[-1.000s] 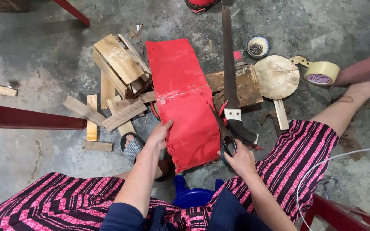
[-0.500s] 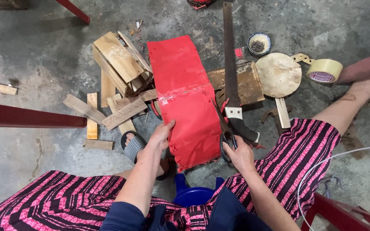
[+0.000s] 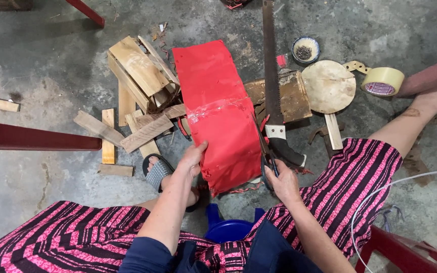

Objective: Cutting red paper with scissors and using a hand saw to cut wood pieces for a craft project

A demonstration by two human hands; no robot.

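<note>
**Red sheet held at its edge, scissors at the other side**

The left hand (image 3: 193,159) grips the near left edge of the red sheet (image 3: 218,111), fingers closed on the material with the thumb on top. The sheet lies on the concrete floor (image 3: 41,65) in the middle of the frame, running from the upper centre down toward the person's knees, with a strip of clear tape across its middle. The right hand (image 3: 281,179) sits at the sheet's lower right corner, fingers curled around a pair of scissors (image 3: 269,167); how far the blades are apart cannot be told.

Just right of the sheet a handsaw (image 3: 271,86) lies with its blade pointing to the top of the frame and its dark handle touching the right hand's knuckles. Wood offcuts (image 3: 137,96) are piled at the left, a round wooden disc (image 3: 328,87) and a roll of tape (image 3: 383,81) lie at the upper right.

The risks as I judge them: the saw's teeth lie close beside the right hand, so a sideways slip could graze the knuckles. The sheet is pinned only at one edge, so it could buckle or tear raggedly. A sandalled foot (image 3: 157,172) rests just beside the left hand, close under the working edge.
</note>
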